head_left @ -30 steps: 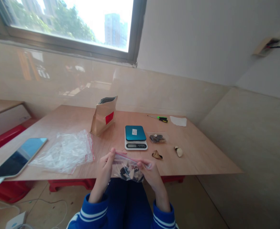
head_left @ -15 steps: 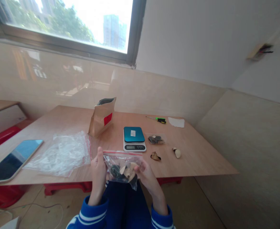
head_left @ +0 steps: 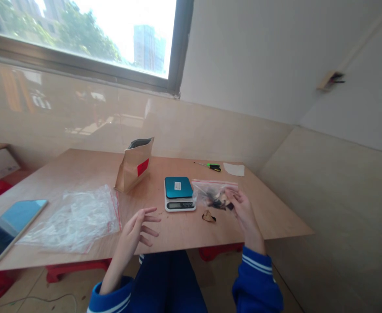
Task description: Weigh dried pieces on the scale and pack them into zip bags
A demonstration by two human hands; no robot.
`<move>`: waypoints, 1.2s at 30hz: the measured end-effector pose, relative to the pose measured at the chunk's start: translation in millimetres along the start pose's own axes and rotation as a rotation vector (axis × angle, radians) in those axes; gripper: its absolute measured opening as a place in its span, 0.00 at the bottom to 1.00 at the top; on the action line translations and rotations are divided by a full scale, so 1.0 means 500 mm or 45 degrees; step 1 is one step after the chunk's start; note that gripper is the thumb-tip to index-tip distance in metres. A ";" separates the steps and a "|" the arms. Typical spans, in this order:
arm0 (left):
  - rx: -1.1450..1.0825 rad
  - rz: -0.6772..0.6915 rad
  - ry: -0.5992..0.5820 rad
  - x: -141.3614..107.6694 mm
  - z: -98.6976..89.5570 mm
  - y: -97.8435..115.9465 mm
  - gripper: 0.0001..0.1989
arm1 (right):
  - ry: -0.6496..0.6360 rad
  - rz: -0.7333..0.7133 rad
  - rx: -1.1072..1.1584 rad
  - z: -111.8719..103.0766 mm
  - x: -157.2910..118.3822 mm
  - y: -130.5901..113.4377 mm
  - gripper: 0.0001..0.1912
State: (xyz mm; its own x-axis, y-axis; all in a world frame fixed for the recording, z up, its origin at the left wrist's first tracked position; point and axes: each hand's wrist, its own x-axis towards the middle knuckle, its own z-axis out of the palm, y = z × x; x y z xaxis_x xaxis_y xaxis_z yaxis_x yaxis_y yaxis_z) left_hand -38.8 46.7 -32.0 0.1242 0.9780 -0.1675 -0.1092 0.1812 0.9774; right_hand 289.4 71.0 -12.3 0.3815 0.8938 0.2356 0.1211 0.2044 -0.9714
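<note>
My right hand [head_left: 239, 203] grips the right end of a clear zip bag [head_left: 207, 190] with a red seal line. Dark and pale dried pieces [head_left: 219, 199] show through its plastic, somewhat blurred. The bag is just right of a digital kitchen scale [head_left: 179, 194] with a blue top plate, and hides the small filled bag lying behind it. My left hand [head_left: 140, 227] is over the table's front part with its fingers spread, holding nothing. A loose brown dried piece [head_left: 208, 216] lies on the table below the bag.
A brown paper pouch [head_left: 134, 164] with a red label stands behind the scale's left side. Empty clear bags [head_left: 73, 217] are piled at left, beside a tablet-like device [head_left: 11, 230]. Farther back lie a screwdriver [head_left: 212, 166] and a white paper [head_left: 234, 169]. Red stools [head_left: 76, 268] stand below.
The zip bag has gone from both hands in front of me to the right, past the scale, in my right hand. My left hand has let go and opened. The view has shifted slightly.
</note>
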 end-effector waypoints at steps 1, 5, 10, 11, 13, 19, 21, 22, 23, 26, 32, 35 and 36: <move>0.004 0.019 0.040 0.001 -0.007 0.001 0.32 | -0.012 -0.029 -0.095 -0.014 0.037 0.007 0.26; -0.021 0.076 0.173 -0.001 -0.032 0.006 0.25 | -0.062 -0.027 -0.370 -0.038 0.153 0.054 0.28; -0.092 0.170 0.330 -0.004 -0.055 0.002 0.22 | 0.131 -0.046 -0.679 -0.084 0.180 0.103 0.21; -0.107 0.191 0.366 -0.003 -0.059 0.000 0.22 | 0.174 -0.057 -0.741 -0.098 0.169 0.109 0.20; -0.134 0.225 0.428 0.000 -0.063 -0.007 0.20 | 0.204 -0.070 -0.850 -0.127 0.136 0.122 0.18; -0.181 0.213 0.452 0.011 -0.061 -0.019 0.20 | 0.050 -0.050 -1.007 -0.169 0.037 0.158 0.15; -0.190 0.207 0.436 0.013 -0.058 -0.019 0.20 | 0.000 -0.057 -1.022 -0.172 0.027 0.147 0.14; -0.192 0.208 0.426 0.013 -0.056 -0.019 0.20 | -0.023 -0.060 -1.031 -0.169 0.024 0.134 0.14; -0.192 0.212 0.421 0.013 -0.055 -0.018 0.20 | -0.055 -0.065 -1.038 -0.162 0.022 0.115 0.14; -0.192 0.217 0.441 0.013 -0.053 -0.017 0.20 | -0.266 -0.133 -0.999 -0.102 0.016 0.044 0.17; -0.176 0.199 0.444 0.008 -0.053 -0.013 0.20 | -0.581 -0.405 -0.796 0.148 0.061 0.006 0.20; -0.149 0.199 0.423 0.000 -0.064 -0.012 0.20 | -0.545 -0.434 -0.818 0.225 0.096 0.041 0.19; -0.138 0.205 0.426 -0.003 -0.069 -0.012 0.20 | -0.551 -0.438 -0.816 0.231 0.100 0.050 0.19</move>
State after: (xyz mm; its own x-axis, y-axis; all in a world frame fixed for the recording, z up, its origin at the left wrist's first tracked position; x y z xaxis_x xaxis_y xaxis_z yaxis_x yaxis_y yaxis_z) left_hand -72.3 47.8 -42.1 -0.2296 0.9712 -0.0635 -0.2073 0.0149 0.9782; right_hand 205.7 167.1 -28.2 -0.1401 0.9240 0.3559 0.7125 0.3437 -0.6118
